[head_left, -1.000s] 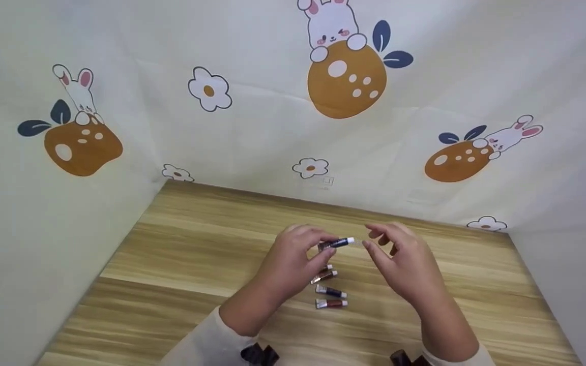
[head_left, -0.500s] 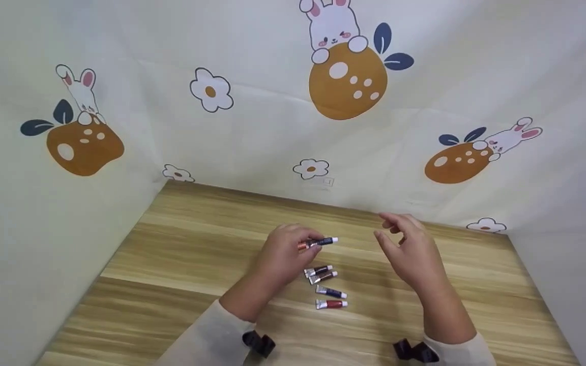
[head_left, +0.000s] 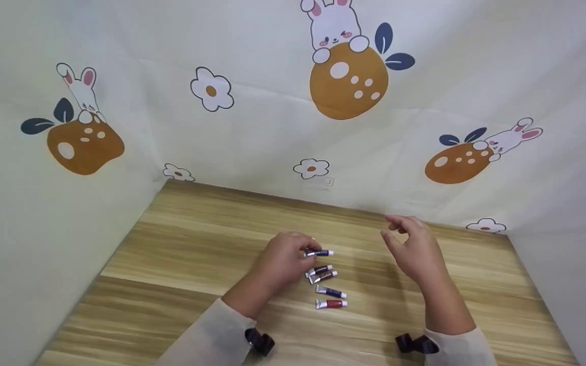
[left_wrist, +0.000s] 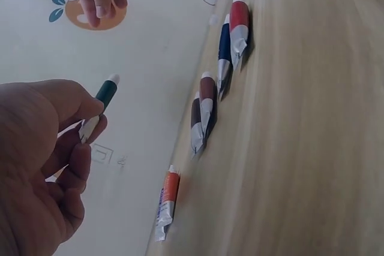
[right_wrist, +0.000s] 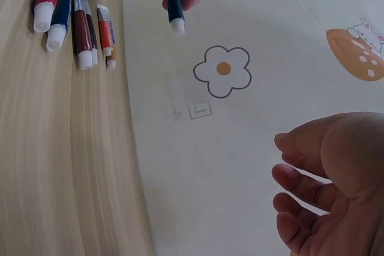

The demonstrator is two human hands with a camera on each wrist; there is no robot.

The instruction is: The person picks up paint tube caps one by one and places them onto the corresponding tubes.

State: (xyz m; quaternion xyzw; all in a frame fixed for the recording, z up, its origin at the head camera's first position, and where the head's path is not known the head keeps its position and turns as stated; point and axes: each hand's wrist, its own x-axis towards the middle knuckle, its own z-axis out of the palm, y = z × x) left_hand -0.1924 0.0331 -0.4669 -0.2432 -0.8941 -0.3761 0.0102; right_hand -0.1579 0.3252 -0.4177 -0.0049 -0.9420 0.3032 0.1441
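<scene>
My left hand (head_left: pixel 304 253) pinches a small dark tube with a white cap (head_left: pixel 321 252) low over the wooden table (head_left: pixel 181 254). The left wrist view shows that tube (left_wrist: pixel 106 93) between thumb and fingers. Several more small tubes lie in a row just below it: two brown ones (head_left: pixel 321 273), a blue one (head_left: pixel 330 292) and a red one (head_left: pixel 331 304). An orange tube (left_wrist: pixel 168 198) lies at the far end of the row, hidden behind the left hand in the head view. My right hand (head_left: pixel 399 237) hovers to the right, fingers relaxed and empty.
Cloth walls printed with rabbits and flowers (head_left: pixel 323 127) close in the table at the back and both sides. Bare wood lies left of the tubes and in front of them. Dark wrist straps (head_left: pixel 260 341) show at both sleeves.
The left hand has lowered the dark tube toward the row of tubes. The right hand has drawn away from the tube's cap, to the right.
</scene>
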